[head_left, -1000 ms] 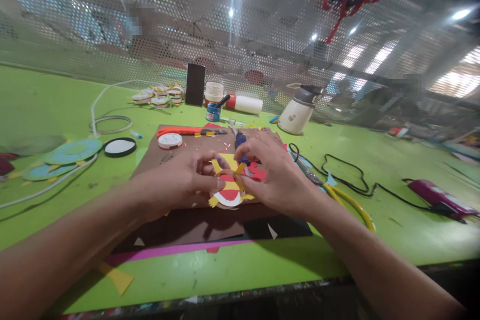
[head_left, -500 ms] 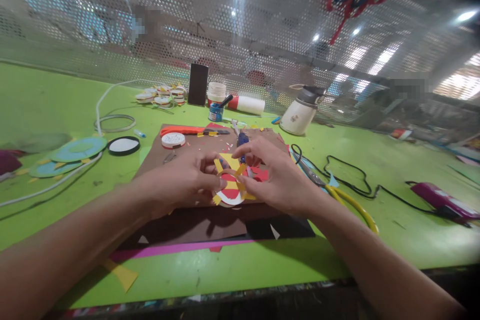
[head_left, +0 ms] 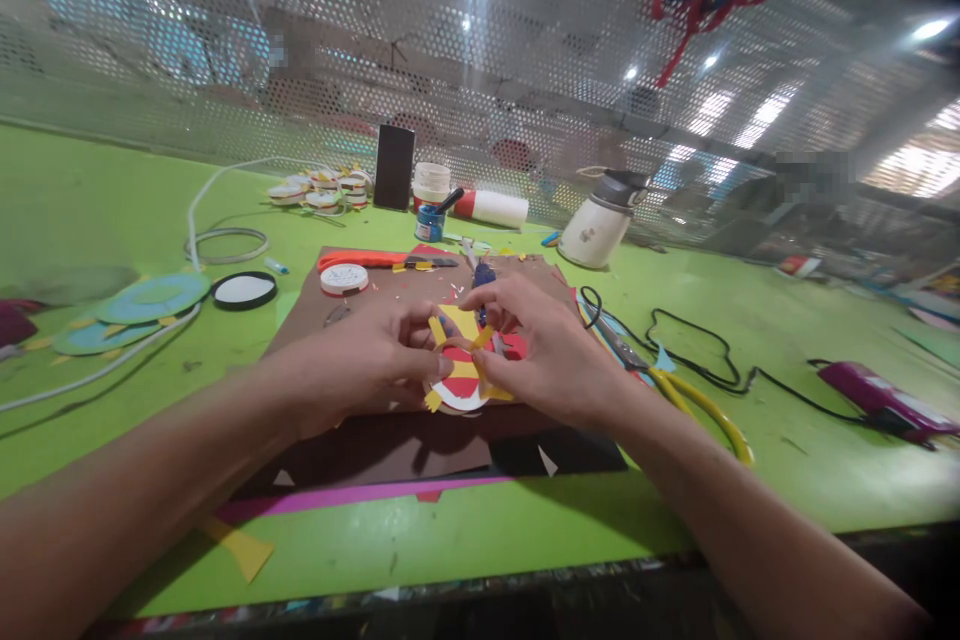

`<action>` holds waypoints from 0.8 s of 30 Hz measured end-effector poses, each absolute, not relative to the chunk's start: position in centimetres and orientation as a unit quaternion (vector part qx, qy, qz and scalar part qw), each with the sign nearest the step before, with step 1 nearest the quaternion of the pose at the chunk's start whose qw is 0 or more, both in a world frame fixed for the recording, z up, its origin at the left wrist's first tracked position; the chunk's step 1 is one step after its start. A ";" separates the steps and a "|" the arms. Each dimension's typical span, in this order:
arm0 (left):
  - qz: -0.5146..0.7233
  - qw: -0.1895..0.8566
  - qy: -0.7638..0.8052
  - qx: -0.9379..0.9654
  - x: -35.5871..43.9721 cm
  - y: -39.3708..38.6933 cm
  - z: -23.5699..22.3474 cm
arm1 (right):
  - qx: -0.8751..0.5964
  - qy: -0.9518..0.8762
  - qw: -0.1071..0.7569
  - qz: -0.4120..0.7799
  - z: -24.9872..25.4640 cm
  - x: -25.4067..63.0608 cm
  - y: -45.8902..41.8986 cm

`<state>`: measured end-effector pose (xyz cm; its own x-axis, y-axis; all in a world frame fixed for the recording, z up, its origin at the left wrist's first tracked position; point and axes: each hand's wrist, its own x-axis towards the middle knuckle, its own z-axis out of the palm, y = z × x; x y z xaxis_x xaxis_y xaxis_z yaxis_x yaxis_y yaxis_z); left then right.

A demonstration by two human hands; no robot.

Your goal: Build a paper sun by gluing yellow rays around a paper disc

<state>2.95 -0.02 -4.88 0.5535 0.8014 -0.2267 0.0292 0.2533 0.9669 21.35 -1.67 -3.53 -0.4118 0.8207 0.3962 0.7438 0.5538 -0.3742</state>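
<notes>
Between my hands is a small round paper cutout [head_left: 459, 388], white and red with a yellow band and yellow tabs sticking out round its edge. My left hand [head_left: 375, 360] is closed on its left side, the thumb lying across the front. On the other side, my right hand [head_left: 536, 350] pinches the upper right edge between thumb and fingers, close to a yellow tab. Underneath lies a brown board [head_left: 300, 325]. Just beyond my fingers are a yellow paper piece [head_left: 463, 320], red paper scraps [head_left: 516, 345] and a dark blue-handled tool [head_left: 484, 278].
An orange cutter [head_left: 360, 260] and a white round lid [head_left: 344, 279] lie on the board. Yellow-handled scissors [head_left: 705, 410] and a purple corded device [head_left: 874, 395] are on the right. A white jug [head_left: 596, 225], a phone [head_left: 394, 167] and a blue jar [head_left: 430, 223] stand behind.
The view shifts slightly. Both hands keep their hold on the round paper cutout, with only a small movement of the right fingers and the tab beside them.
</notes>
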 end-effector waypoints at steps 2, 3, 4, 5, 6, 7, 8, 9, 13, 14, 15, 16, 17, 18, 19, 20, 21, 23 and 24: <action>0.282 0.695 0.379 0.542 3.0 0.0 -4.9 | -0.471 -0.834 0.275 0.081 -3.5 21.3 -1.7; 0.283 0.698 0.378 0.538 3.0 0.0 -4.9 | -0.470 -0.834 0.273 0.089 -3.5 21.3 -1.7; 0.284 0.704 0.377 0.531 3.0 -0.1 -4.8 | -0.470 -0.834 0.271 0.098 -3.5 21.3 -1.7; 0.283 0.711 0.376 0.523 3.1 -0.2 -4.7 | -0.469 -0.834 0.270 0.109 -3.4 21.3 -1.7; 0.282 0.717 0.376 0.515 3.1 -0.2 -4.7 | -0.467 -0.833 0.271 0.121 -3.3 21.4 -1.6; 0.281 0.723 0.375 0.508 3.1 -0.3 -4.6 | -0.462 -0.833 0.275 0.134 -3.3 21.5 -1.6; 0.280 0.726 0.375 0.504 3.1 -0.3 -4.5 | -0.457 -0.831 0.282 0.149 -3.2 21.6 -1.6; 0.279 0.725 0.376 0.505 3.1 -0.3 -4.5 | -0.453 -0.826 0.291 0.164 -3.1 21.6 -1.6; 0.287 0.699 0.382 0.531 3.1 -0.2 -4.4 | -0.469 -0.788 0.303 0.258 -3.2 21.8 -1.4; 0.290 0.694 0.382 0.537 3.0 -0.2 -4.4 | -0.474 -0.778 0.296 0.288 -3.2 21.9 -1.4; 0.293 0.689 0.381 0.543 3.0 -0.1 -4.4 | -0.477 -0.768 0.289 0.315 -3.3 21.9 -1.3; 0.293 0.685 0.380 0.548 2.9 0.0 -4.5 | -0.478 -0.758 0.283 0.341 -3.4 22.0 -1.2; 0.292 0.681 0.380 0.553 2.8 0.0 -4.5 | -0.476 -0.748 0.282 0.366 -3.5 22.0 -1.1; 0.291 0.677 0.379 0.559 2.7 0.0 -4.5 | -0.474 -0.735 0.285 0.393 -3.5 22.1 -1.0; 0.291 0.673 0.378 0.566 2.6 0.1 -4.6 | -0.469 -0.720 0.289 0.422 -3.6 22.2 -0.9; 0.291 0.669 0.375 0.572 2.5 0.1 -4.6 | -0.465 -0.701 0.295 0.453 -3.6 22.3 -0.9; 0.289 0.667 0.372 0.578 2.3 0.1 -4.7 | -0.459 -0.681 0.300 0.486 -3.6 22.3 -0.8; 0.285 0.662 0.367 0.588 2.1 0.1 -4.7 | -0.445 -0.640 0.309 0.545 -3.6 22.5 -0.8; 0.281 0.660 0.366 0.593 2.0 0.2 -4.7 | -0.434 -0.621 0.315 0.572 -3.6 22.5 -0.8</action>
